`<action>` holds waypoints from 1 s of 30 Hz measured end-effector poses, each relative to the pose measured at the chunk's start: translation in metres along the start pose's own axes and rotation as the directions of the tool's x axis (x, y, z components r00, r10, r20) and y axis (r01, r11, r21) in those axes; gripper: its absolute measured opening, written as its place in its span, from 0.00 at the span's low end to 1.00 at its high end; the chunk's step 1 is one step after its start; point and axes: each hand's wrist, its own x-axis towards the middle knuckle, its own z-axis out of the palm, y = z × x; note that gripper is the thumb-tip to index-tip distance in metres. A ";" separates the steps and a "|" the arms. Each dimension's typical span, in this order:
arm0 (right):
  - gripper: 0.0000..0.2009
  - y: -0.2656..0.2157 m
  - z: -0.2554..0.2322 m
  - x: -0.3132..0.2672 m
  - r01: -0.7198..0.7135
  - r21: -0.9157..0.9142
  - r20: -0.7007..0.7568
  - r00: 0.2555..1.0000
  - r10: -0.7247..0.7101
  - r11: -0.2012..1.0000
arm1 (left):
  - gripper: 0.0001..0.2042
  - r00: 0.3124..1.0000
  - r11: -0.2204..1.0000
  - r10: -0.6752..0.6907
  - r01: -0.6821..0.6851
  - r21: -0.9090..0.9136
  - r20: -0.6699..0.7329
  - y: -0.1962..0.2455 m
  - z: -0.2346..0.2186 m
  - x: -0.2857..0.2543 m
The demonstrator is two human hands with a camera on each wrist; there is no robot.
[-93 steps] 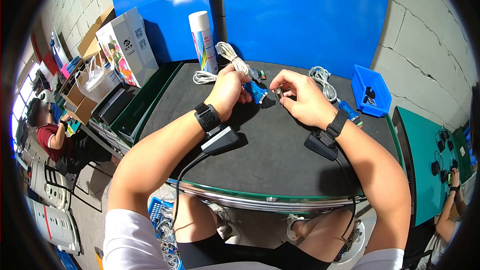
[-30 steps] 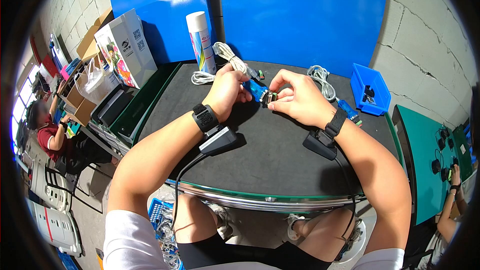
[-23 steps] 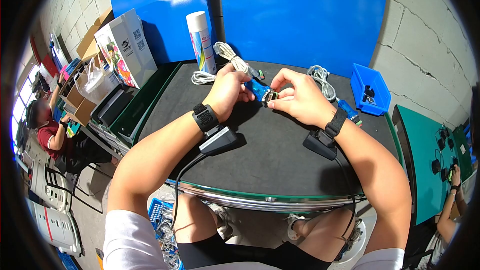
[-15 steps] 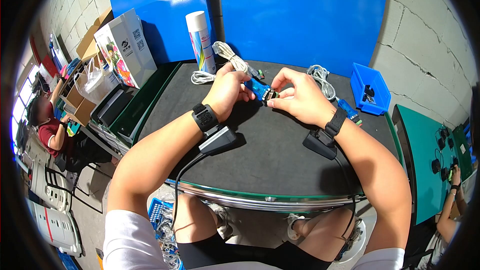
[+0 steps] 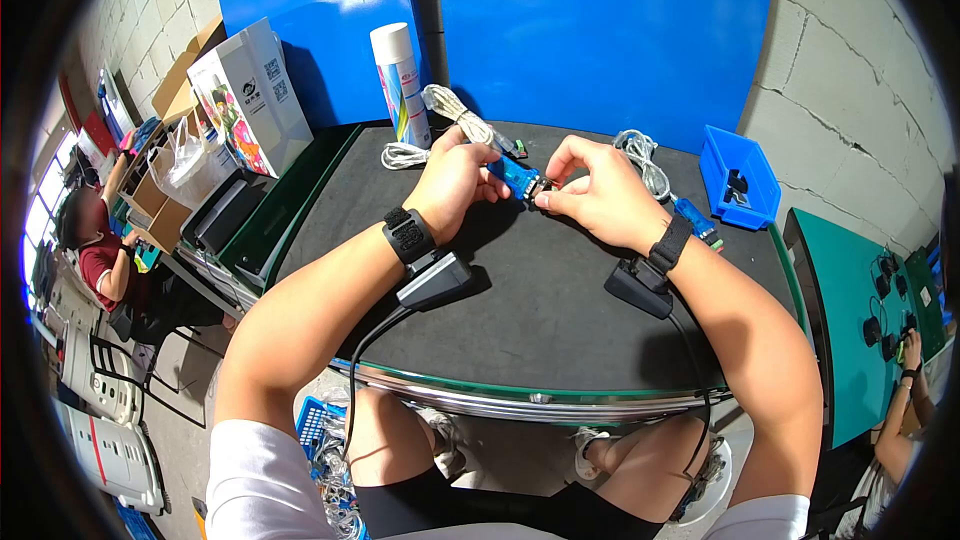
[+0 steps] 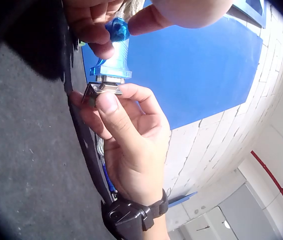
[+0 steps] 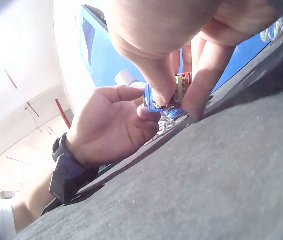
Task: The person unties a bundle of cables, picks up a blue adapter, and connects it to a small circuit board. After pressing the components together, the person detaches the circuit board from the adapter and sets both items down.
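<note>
My left hand (image 5: 450, 180) grips a translucent blue serial adapter (image 5: 516, 180) by its cable end, its plug end pointing right. In the left wrist view the adapter (image 6: 112, 65) narrows toward the cable. My right hand (image 5: 608, 202) pinches a small terminal-block connector (image 6: 100, 90) between thumb and fingers. This connector meets the adapter's metal plug end to end. In the right wrist view its green and red terminal block (image 7: 181, 87) shows between the fingertips, which hide part of it. Behind the left hand lies a bundled pale cable (image 5: 460, 112).
A spray can (image 5: 403, 85) stands at the back of the black mat (image 5: 540, 320). To the right lie another blue adapter (image 5: 695, 220) and its coiled cable (image 5: 645, 162). A blue bin (image 5: 740, 180) holds small black parts. Blue panels (image 5: 610, 30) rise behind.
Earlier the right hand held the connector apart from the adapter; it has moved left and the two now meet. Over the last second the right fingers have shifted slightly on the connector.
</note>
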 end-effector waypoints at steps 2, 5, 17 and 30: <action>0.14 0.000 0.000 0.000 0.002 -0.007 -0.003 1.000 -0.002 1.000 | 0.09 1.000 1.000 -0.002 0.002 -0.002 -0.004 0.001 0.000 0.000; 0.14 -0.001 0.000 0.000 -0.033 0.023 -0.003 0.999 0.033 0.999 | 0.09 1.000 1.000 0.002 -0.002 -0.004 -0.009 0.002 0.001 -0.002; 0.11 -0.002 0.001 0.000 -0.044 0.051 -0.034 0.998 0.046 0.998 | 0.11 0.993 0.993 0.114 -0.114 0.023 0.012 0.002 0.002 -0.003; 0.16 -0.010 0.000 -0.002 -0.032 -0.089 -0.019 0.999 0.030 0.995 | 0.23 0.949 0.947 0.252 -0.282 0.151 0.191 0.013 0.009 -0.014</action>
